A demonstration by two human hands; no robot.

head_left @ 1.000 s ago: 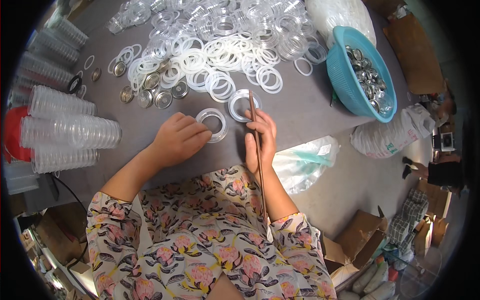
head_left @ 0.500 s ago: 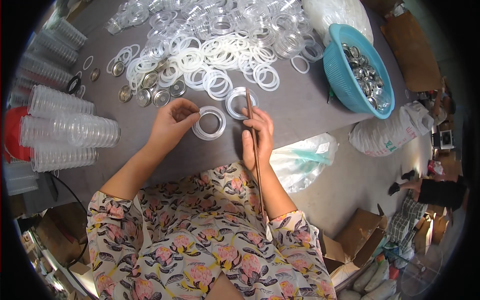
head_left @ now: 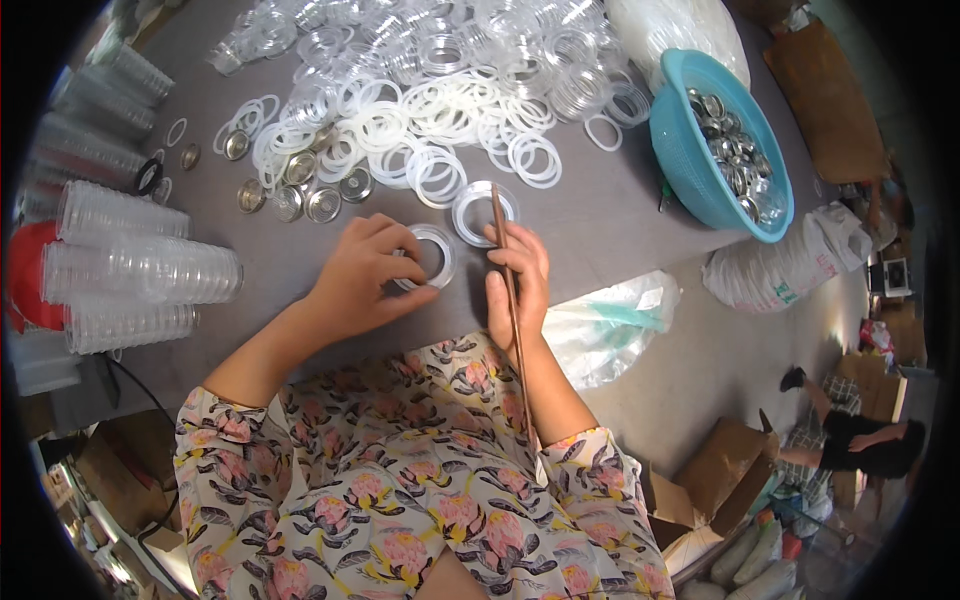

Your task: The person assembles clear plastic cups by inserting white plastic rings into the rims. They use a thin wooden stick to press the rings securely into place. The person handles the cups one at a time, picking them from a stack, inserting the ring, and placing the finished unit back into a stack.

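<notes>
My left hand (head_left: 365, 275) curls its thumb and fingers round the left side of a clear plastic ring (head_left: 442, 282), which lies on the table; the fingers cover part of its rim. A long thin brown stick (head_left: 512, 320) is held in my right hand (head_left: 520, 280), running from the fingertips back along the forearm. Its upper end overlaps a second clear ring (head_left: 465, 228), just beyond the right hand. Farther back lie many white flat rings (head_left: 440, 175) in a loose heap. Round metal caps (head_left: 323, 201) sit left of them.
Clear plastic ring pieces (head_left: 440, 50) are piled at the far side of the grey table (head_left: 590, 230). Stacked clear cups (head_left: 140, 270) stand at left, beside something red (head_left: 38, 270). A blue basket (head_left: 680, 160) of metal caps sits at right. Another person (head_left: 865, 445) is at the far right.
My left hand has moved right and nearer, from a pinch at the ring's edge to fingers round its left side. My right hand has barely moved. The person at the far right has shifted.
</notes>
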